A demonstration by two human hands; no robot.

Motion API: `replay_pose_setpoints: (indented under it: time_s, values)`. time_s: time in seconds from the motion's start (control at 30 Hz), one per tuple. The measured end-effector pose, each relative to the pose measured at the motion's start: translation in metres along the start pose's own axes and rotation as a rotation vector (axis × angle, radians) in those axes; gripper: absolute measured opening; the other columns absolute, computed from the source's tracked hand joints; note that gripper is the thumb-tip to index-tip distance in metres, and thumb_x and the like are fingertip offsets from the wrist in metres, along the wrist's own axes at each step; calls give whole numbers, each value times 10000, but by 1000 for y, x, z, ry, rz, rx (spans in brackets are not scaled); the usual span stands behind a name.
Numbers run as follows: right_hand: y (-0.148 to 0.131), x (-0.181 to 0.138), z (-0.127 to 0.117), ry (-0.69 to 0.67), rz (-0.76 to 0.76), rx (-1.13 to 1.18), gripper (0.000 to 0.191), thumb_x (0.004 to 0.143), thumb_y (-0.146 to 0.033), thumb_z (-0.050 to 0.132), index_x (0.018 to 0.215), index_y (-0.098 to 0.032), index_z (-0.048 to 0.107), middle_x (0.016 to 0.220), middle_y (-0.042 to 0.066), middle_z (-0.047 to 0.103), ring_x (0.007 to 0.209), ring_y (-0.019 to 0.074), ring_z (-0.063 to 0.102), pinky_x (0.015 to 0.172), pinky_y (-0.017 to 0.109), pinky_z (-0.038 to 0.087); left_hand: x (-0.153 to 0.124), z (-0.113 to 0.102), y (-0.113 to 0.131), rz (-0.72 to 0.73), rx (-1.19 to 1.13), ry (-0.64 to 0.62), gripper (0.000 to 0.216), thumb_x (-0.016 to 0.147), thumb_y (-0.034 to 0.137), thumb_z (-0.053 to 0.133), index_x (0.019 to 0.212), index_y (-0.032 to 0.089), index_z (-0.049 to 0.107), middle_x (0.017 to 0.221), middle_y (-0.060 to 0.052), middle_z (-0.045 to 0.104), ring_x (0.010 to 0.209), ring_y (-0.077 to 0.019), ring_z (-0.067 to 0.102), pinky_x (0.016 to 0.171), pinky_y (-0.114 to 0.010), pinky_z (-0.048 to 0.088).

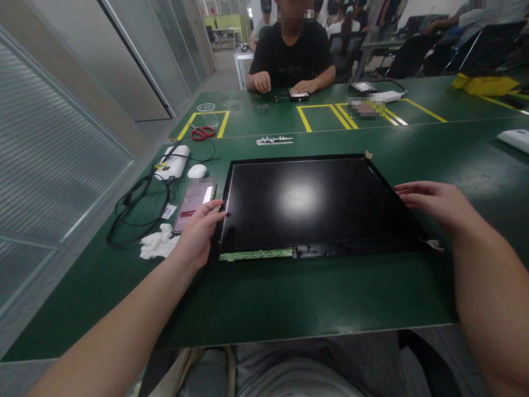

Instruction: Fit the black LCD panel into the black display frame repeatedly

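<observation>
A black LCD panel (pixel 330 209) lies face up in front of me, with a green circuit strip (pixel 256 255) along the left part of its near edge. My left hand (pixel 202 229) holds the panel's left edge, its fingertips just at the frame. On the opposite side, my right hand (pixel 433 201) has its fingers on the right edge; its thumb is hidden. Pieces of light tape stick to the panel's far right and near right corners. Beside my left hand lie a phone (pixel 192 209) and a crumpled white tissue (pixel 159 242).
On the green table (pixel 309 303) left of the panel are a white mouse (pixel 197 171), a white power bank-like box (pixel 173 161), black cables (pixel 136 204), red-handled scissors (pixel 202 133) and a clear cup (pixel 209 114). Small white strips (pixel 275 140) lie beyond. A person (pixel 291 60) sits opposite, handling a small device.
</observation>
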State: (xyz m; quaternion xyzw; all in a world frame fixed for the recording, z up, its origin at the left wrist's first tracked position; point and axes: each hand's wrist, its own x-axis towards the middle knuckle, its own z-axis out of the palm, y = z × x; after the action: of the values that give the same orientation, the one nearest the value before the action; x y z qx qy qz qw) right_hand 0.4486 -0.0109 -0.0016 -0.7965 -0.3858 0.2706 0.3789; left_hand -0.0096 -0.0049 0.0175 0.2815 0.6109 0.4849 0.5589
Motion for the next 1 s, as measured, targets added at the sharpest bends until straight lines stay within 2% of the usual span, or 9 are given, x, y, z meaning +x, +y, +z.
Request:
replay_pose_setpoints:
  time_s: [0.3,0.53,0.8,1.0]
  values:
    - [7,6,-2,-16,-23,-38,248,657,-185,729,901,-196,777,879,65,768,864,197,714,861,342,609,1,0,-1,7,-4,-7,360,671,73,681,1006,193,624,734,14,691,586,-144,644,504,-211,512]
    - [1,2,-1,16,-5,-56,230,607,-180,738,829,-233,769,854,56,773,883,253,729,958,458,594,5,-3,-7,39,30,-11,351,646,126,702,980,204,627,730,19,664,607,-158,621,556,-244,508]
    - [-3,-2,2,41,21,-90,206,603,-187,724,798,-242,761,857,55,778,901,259,729,989,458,577,6,-3,-7,55,49,-13,309,659,110,693,948,204,637,723,24,663,612,-155,610,582,-245,509]
    - [15,14,-4,10,-83,-97,257,560,-266,751,814,-259,789,891,59,796,835,268,729,857,455,625,9,-5,-9,62,54,-8,308,663,108,701,950,202,640,726,19,669,657,-171,650,594,-249,505]
